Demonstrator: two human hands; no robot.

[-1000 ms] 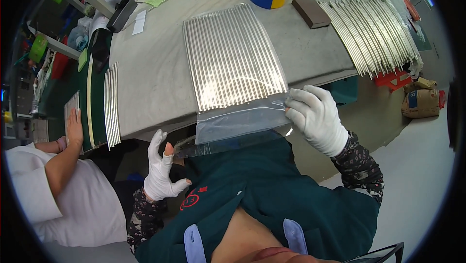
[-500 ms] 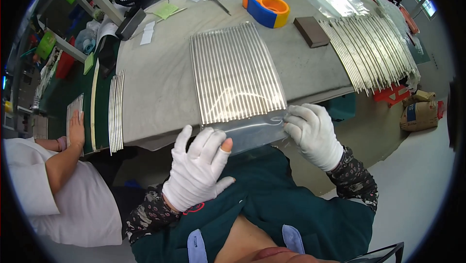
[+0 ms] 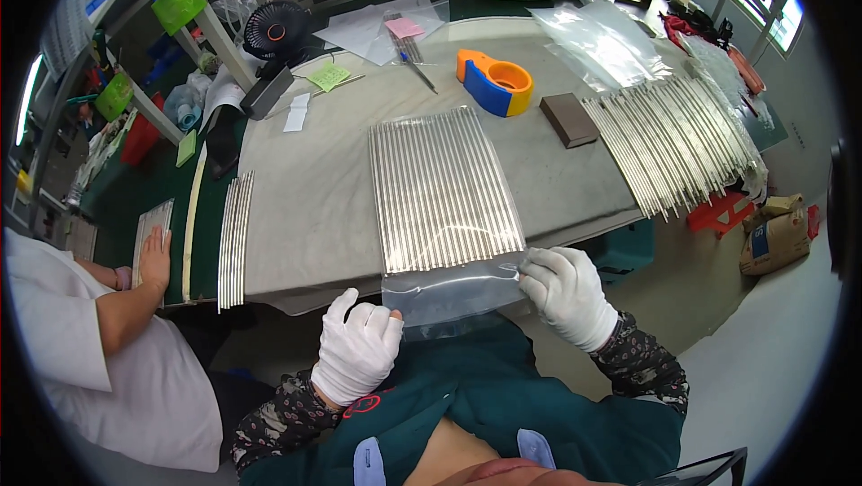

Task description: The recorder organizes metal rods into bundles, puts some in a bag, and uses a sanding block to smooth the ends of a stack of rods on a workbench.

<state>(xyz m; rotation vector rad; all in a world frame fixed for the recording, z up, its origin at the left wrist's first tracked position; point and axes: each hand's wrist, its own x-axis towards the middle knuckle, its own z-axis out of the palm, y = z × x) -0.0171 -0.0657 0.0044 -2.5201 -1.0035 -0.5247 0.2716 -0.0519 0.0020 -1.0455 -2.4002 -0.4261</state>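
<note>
The right hand is pinching the clear bag at its right edge; the left hand is curling near its left edge, its grip unclear. Holding metal rods, the bag is overhanging the near edge of the grey table.

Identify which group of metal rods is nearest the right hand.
The middle group of rods, in the clear bag whose corner the right hand pinches; the left group and right pile lie farther off.
</note>
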